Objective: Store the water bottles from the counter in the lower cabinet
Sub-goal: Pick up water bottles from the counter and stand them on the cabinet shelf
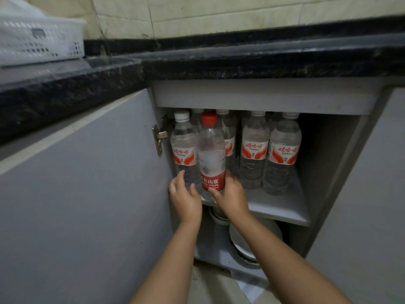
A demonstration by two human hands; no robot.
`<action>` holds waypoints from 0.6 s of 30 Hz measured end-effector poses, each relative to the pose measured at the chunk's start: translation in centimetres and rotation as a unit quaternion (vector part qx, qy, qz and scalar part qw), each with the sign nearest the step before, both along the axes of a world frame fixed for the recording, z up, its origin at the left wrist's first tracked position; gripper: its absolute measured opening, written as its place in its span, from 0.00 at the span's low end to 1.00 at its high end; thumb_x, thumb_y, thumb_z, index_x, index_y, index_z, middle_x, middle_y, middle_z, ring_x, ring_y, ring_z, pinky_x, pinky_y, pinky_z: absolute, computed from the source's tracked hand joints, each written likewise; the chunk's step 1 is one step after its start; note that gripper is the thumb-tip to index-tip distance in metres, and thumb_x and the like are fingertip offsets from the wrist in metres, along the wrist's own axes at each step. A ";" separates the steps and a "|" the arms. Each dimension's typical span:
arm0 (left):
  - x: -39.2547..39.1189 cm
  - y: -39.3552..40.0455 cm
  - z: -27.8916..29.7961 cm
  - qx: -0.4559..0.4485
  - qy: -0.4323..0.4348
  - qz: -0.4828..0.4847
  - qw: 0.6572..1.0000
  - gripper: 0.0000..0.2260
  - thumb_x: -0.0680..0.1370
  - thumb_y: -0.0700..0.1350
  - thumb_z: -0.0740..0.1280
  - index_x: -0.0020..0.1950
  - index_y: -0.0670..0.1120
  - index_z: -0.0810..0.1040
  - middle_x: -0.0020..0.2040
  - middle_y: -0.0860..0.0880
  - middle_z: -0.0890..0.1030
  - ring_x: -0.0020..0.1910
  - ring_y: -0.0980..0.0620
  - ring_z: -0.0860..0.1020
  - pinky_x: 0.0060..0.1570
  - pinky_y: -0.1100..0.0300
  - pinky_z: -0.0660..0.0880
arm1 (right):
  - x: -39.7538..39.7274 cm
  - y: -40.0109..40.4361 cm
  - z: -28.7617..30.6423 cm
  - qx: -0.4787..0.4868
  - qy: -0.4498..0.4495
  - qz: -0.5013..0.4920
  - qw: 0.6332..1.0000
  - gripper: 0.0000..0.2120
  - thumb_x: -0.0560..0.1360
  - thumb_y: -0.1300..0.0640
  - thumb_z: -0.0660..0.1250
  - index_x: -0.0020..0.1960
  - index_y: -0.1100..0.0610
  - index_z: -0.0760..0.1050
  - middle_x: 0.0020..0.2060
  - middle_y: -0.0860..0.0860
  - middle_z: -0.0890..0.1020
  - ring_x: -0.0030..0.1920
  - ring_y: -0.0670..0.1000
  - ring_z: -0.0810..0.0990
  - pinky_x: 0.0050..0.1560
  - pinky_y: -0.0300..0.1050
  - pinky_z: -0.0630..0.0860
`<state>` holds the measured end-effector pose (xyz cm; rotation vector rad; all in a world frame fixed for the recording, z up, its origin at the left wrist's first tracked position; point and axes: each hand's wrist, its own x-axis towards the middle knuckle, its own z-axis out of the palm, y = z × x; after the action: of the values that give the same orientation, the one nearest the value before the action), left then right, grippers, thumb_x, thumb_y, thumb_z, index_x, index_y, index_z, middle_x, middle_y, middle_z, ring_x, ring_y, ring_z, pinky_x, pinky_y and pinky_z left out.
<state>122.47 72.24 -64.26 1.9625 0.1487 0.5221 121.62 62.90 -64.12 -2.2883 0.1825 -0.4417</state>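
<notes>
Right now my right hand [231, 195] grips the red-capped bottle [212, 159] low on its red label, standing it upright at the front edge of the cabinet shelf [282, 207]. My left hand [185, 197] rests with relaxed fingers against the white-capped bottle [183, 148] just beside it. More white-capped bottles [282, 154] stand further right on that shelf.

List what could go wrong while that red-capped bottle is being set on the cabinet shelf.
1. The red-capped bottle stands at the shelf's front edge; released there, it may tip out.
2. Pushed back, it could knock the white-capped bottles packed behind.
3. The left hand sits beside the door hinge, so it may get pinched.
</notes>
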 end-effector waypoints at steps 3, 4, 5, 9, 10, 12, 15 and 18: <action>0.2 0.1 -0.3 -0.005 -0.017 -0.009 1.000 0.21 0.75 0.33 0.62 0.68 0.43 0.67 0.65 0.40 0.68 0.64 0.44 0.68 0.62 0.55 0.66 | 0.2 0.3 0.1 0.006 -0.005 -0.004 1.000 0.29 0.70 0.56 0.69 0.67 0.61 0.62 0.62 0.59 0.71 0.63 0.56 0.70 0.62 0.45 0.67; 0.3 0.1 -0.4 -0.009 -0.019 -0.009 1.000 0.21 0.75 0.33 0.61 0.68 0.43 0.67 0.65 0.40 0.68 0.64 0.44 0.68 0.62 0.54 0.66 | 0.3 0.4 0.2 0.007 -0.008 -0.005 1.000 0.29 0.71 0.56 0.69 0.67 0.60 0.62 0.63 0.59 0.71 0.64 0.56 0.70 0.62 0.46 0.66; 0.6 0.0 -0.4 -0.013 -0.019 -0.009 1.000 0.22 0.75 0.33 0.61 0.68 0.44 0.66 0.66 0.40 0.67 0.65 0.43 0.67 0.63 0.53 0.67 | 0.4 0.4 0.2 0.005 -0.012 -0.005 1.000 0.29 0.71 0.56 0.69 0.68 0.60 0.61 0.63 0.59 0.70 0.64 0.56 0.69 0.63 0.46 0.66; 1.4 -0.6 -0.6 -0.030 -0.019 -0.017 0.999 0.23 0.75 0.34 0.62 0.69 0.45 0.65 0.68 0.41 0.65 0.67 0.42 0.65 0.63 0.47 0.70 | 1.0 0.3 0.1 0.005 -0.017 -0.002 1.000 0.29 0.72 0.56 0.68 0.68 0.60 0.60 0.64 0.59 0.70 0.64 0.56 0.70 0.63 0.46 0.67; 1.7 -0.8 -0.7 -0.031 -0.019 -0.019 0.999 0.23 0.75 0.34 0.63 0.69 0.44 0.65 0.68 0.41 0.65 0.67 0.42 0.65 0.63 0.47 0.70 | 1.2 0.0 0.1 0.006 -0.017 0.000 1.000 0.29 0.72 0.56 0.68 0.68 0.61 0.60 0.64 0.59 0.70 0.64 0.56 0.70 0.62 0.45 0.67; 2.1 -1.2 -0.7 -0.026 -0.021 -0.016 0.999 0.23 0.74 0.35 0.64 0.69 0.44 0.66 0.68 0.41 0.65 0.66 0.41 0.66 0.62 0.45 0.70 | 1.7 -0.4 0.3 0.007 -0.015 0.007 1.000 0.29 0.72 0.57 0.68 0.68 0.61 0.60 0.64 0.60 0.70 0.64 0.57 0.70 0.61 0.45 0.67; 2.5 -1.9 -1.0 -0.027 -0.040 -0.014 0.999 0.24 0.73 0.33 0.65 0.68 0.43 0.67 0.67 0.39 0.65 0.65 0.39 0.66 0.62 0.42 0.69 | 2.4 -0.8 0.5 0.009 -0.013 0.012 1.000 0.30 0.72 0.57 0.68 0.69 0.63 0.59 0.64 0.61 0.69 0.64 0.58 0.70 0.61 0.46 0.68; 3.1 -2.2 -1.2 -0.010 -0.044 -0.009 0.999 0.23 0.72 0.33 0.65 0.67 0.42 0.68 0.66 0.37 0.65 0.65 0.39 0.66 0.65 0.44 0.66 | 3.0 -1.0 0.4 -0.004 -0.014 0.012 1.000 0.30 0.72 0.57 0.67 0.69 0.64 0.58 0.64 0.62 0.68 0.64 0.58 0.69 0.61 0.45 0.66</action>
<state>125.56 70.05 -65.50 1.9161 0.0800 0.5929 124.58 61.86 -63.74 -2.2887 0.1397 -0.4630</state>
